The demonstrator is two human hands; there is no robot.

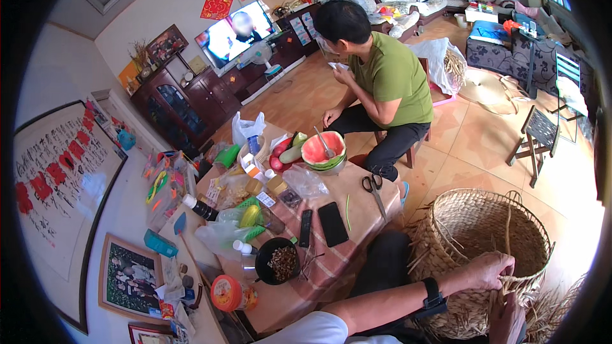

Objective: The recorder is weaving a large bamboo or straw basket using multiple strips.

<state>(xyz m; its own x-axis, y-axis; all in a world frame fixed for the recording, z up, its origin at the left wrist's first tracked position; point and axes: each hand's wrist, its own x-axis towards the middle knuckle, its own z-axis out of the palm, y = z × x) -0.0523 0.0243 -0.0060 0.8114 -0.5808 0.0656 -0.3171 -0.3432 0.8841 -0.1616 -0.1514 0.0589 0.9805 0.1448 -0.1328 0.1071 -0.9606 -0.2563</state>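
A large round basket of tan woven straw stands at the lower right, its mouth facing up and its rim edged with small loops. My left hand, with a black band on the wrist, reaches across the near side and pinches the rim. Just below it, my right hand is against the outer wall, fingers pressed together. What the right fingers hold is too small to make out. An upright straw strand shows against the inside of the basket. Loose straw lies beside it at the right.
A cluttered table at left carries scissors, a phone, a remote control, a hollowed watermelon half and a black pan. A person in green sits beyond it. A folding stool stands at right.
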